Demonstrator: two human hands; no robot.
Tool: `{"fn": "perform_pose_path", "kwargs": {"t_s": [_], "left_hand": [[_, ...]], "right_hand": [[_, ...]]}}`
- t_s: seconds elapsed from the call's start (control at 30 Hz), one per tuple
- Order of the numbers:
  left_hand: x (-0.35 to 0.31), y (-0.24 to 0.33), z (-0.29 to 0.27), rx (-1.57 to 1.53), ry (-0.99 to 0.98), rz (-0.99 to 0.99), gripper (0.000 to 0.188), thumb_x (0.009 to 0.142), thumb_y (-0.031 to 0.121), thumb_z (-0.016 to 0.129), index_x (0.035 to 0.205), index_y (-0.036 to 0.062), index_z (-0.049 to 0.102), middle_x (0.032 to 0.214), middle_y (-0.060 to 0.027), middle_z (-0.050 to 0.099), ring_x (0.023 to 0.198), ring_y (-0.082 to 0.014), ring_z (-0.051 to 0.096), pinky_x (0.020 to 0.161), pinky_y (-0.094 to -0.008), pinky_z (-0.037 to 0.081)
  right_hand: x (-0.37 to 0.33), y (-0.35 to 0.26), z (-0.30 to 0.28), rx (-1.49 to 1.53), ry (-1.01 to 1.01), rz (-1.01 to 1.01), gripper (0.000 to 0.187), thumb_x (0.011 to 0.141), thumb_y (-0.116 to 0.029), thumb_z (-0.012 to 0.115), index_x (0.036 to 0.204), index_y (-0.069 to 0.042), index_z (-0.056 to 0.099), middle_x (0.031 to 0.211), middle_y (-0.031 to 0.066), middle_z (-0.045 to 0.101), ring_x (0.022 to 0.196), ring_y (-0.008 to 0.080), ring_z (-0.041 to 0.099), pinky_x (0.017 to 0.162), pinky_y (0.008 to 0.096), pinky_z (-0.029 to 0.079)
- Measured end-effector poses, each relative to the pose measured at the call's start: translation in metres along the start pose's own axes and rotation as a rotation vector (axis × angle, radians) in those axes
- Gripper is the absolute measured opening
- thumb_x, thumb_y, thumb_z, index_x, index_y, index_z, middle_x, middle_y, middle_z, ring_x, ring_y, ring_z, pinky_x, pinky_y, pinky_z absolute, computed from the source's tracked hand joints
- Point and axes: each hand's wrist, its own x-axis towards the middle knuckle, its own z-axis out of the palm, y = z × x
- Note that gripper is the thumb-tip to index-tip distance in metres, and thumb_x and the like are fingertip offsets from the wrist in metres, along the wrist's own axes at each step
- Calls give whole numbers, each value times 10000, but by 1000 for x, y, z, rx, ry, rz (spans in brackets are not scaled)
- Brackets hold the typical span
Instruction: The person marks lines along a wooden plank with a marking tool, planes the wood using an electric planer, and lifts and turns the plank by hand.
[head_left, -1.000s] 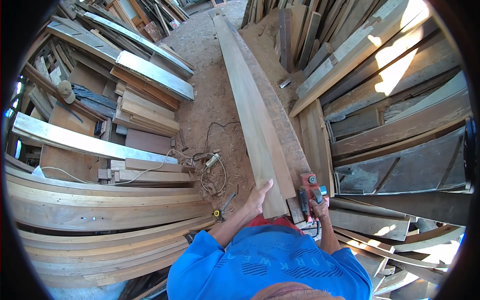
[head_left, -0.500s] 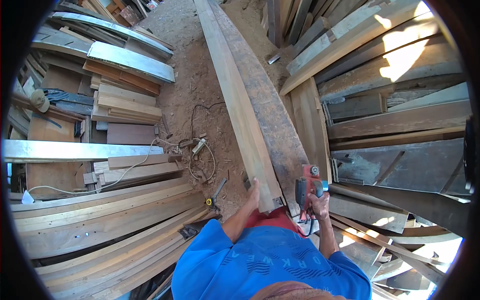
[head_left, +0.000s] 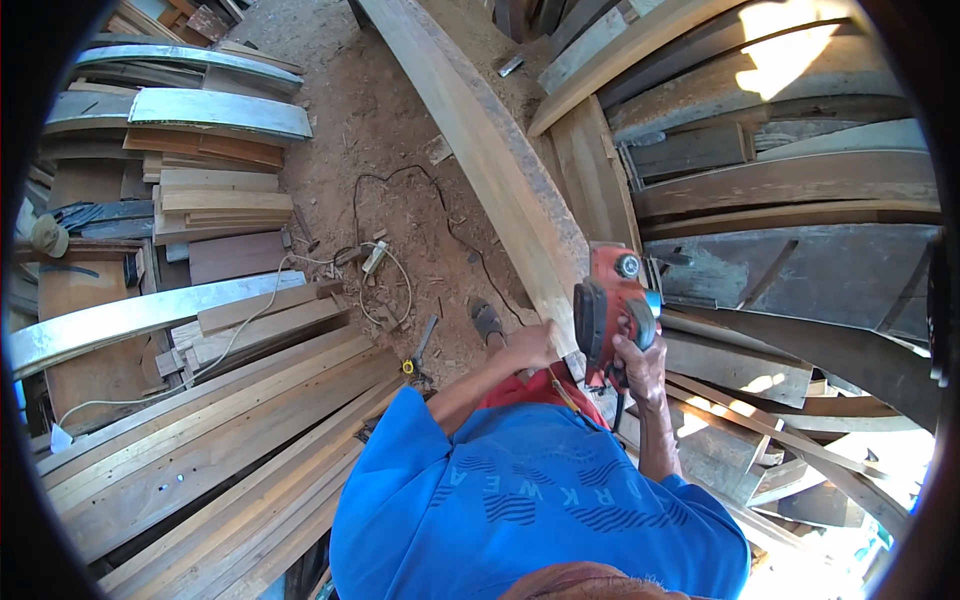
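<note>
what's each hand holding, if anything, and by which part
The right hand holds the red planer by its dark handle; the left hand is at the near end of the plank, grip unclear.

Head cam (L of pair) is looking steeply down from head ht & facing fwd. Shirt (head_left: 530,490) is filling 6 o'clock, v. close; plank (head_left: 475,165) is stretching farther off twd 11. Fisheye's taking in wood stacks (head_left: 225,195) at 10 & 3, bending edges nr. rim.
</note>
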Motion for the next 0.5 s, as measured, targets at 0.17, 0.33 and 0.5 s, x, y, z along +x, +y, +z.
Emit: {"fn": "perform_pose_path", "kwargs": {"t_s": [0.17, 0.33, 0.5], "left_hand": [[-33, 25, 76, -219, -275, 624, 285, 680, 166, 620, 920, 27, 686, 987, -211, 678, 975, -404, 636, 796, -528, 492], [-44, -56, 85, -64, -89, 119, 225, 722, 289, 634, 834, 98, 673, 835, -201, 677, 804, -398, 666, 690, -529, 514], [-89, -125, -15, 86, 162, -168, 219, 725, 283, 684, 848, 103, 684, 844, -203, 680, 835, -414, 660, 738, -514, 537]], "right_hand": [[31, 7, 22, -9, -125, -72, 462, 909, -300, 709, 1215, 23, 587, 736, -14, 569, 546, 59, 497, 496, 228, 407], [70, 14, 31, -28, -267, -78, 434, 1033, -407, 514, 1157, 2, 590, 672, -10, 523, 531, 71, 490, 488, 237, 410], [107, 27, 39, -111, -418, 13, 443, 1022, -468, 516, 999, -27, 539, 617, -7, 500, 438, 102, 476, 382, 284, 393]]}}
